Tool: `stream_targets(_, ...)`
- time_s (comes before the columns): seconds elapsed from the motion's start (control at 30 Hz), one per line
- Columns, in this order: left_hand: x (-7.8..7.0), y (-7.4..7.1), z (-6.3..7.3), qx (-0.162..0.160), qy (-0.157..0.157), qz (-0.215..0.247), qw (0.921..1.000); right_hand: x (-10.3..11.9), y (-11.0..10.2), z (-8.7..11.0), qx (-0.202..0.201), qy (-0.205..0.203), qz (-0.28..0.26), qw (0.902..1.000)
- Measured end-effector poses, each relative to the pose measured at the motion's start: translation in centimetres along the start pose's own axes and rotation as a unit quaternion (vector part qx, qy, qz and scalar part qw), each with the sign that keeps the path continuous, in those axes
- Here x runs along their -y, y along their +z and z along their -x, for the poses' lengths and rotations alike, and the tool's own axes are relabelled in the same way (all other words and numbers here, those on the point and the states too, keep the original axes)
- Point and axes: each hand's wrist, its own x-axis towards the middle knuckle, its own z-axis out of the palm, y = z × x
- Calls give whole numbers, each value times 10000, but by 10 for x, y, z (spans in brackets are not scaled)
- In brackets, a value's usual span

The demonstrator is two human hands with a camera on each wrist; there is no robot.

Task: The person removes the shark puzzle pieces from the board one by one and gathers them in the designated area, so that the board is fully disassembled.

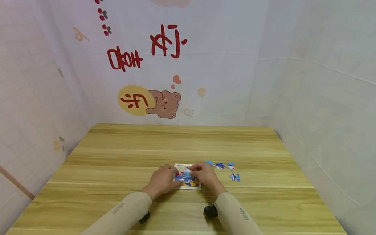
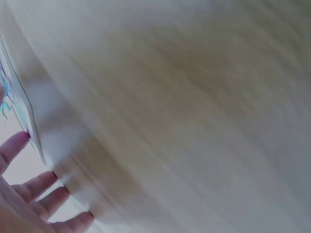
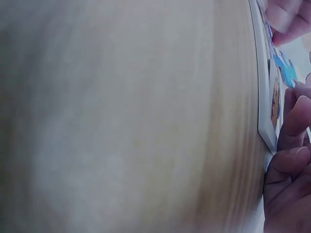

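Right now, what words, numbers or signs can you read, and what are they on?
"安": red, sideways, on the back wall.
"喜": red, sideways, on the same wall.
"乐": red, sideways, on the yellow circle.
Top edge of the wall: a red sign, cut off, can't be read.
Left sleeve and right sleeve: print too small and blurred to read.
Puzzle: no words I can read.

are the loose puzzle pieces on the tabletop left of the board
No, those loose pieces lie to the right of the board.
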Motion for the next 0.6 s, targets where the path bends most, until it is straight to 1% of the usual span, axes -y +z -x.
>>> stream_targets(0.2, -10, -1, 0, -36, -235, -44, 9997, -1, 0, -1, -5, 66, -31, 10000)
stream_targets(0.37, -13, -1, -1, -72, -285, -65, 9995, 1, -5, 1, -119, 211, -362, 9991)
stream_targets(0.47, -12, 0, 0, -52, -287, -47, 9996, 2, -15, 5, -201, 222, -508, 9983)
stream_targets(0.6, -11, -1, 2, -30, -326, -71, 9994, -1, -38, 11, -336, 204, -462, 9982)
